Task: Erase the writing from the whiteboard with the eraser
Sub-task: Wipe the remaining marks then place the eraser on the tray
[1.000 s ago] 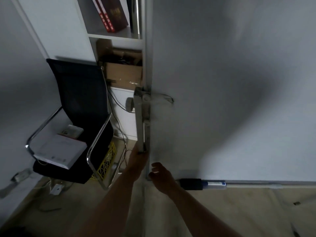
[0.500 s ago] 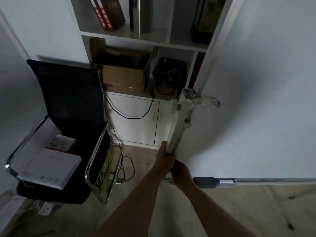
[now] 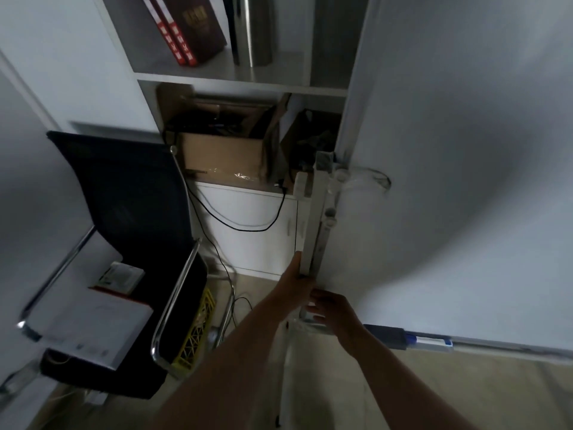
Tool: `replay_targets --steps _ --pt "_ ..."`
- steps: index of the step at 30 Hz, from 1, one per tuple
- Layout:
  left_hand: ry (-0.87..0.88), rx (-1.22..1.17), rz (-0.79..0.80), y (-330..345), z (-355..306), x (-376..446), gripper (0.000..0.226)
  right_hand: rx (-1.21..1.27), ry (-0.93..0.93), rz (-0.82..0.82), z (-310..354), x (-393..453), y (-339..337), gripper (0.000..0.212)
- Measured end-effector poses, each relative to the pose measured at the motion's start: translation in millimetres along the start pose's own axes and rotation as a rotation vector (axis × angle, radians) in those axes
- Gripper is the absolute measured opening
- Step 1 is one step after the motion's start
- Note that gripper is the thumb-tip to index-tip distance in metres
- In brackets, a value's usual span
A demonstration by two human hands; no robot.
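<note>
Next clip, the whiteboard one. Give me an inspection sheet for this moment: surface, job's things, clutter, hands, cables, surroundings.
Surface: whiteboard shows no writing in view.
Job's things: dark eraser lies on the tray beside a blue-capped marker.
Clutter: white boxes on the black chair; yellow crate on the floor.
Hands: left hand grips the stand post; right hand at the board's lower corner, grip unclear.
Cables: black cable loops across the cabinet front.
Surroundings: shelf with red books and cardboard box.
</note>
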State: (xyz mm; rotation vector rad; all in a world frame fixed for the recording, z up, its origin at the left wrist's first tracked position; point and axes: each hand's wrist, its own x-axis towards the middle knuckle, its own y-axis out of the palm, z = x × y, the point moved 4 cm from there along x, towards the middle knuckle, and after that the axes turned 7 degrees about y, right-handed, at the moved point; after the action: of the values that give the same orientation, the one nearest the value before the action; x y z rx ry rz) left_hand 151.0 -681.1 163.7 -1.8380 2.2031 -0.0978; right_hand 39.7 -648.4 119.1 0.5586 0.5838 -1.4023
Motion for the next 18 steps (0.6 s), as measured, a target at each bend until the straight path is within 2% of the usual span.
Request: replay_targets --steps 5,11,18 --pt "0.011 0.046 0.007 -3 -12 33 0.055 0.069 0.015 0.068 25 28 -13 0.028" --pt "-0.026 0.065 -0.016 -3 -22 60 0.049 0.141 0.076 0.126 35 58 -18 0.033" --pt "-0.026 0.051 -0.012 0 -30 89 0.039 0.076 -0.017 0.077 49 57 -25 0.04"
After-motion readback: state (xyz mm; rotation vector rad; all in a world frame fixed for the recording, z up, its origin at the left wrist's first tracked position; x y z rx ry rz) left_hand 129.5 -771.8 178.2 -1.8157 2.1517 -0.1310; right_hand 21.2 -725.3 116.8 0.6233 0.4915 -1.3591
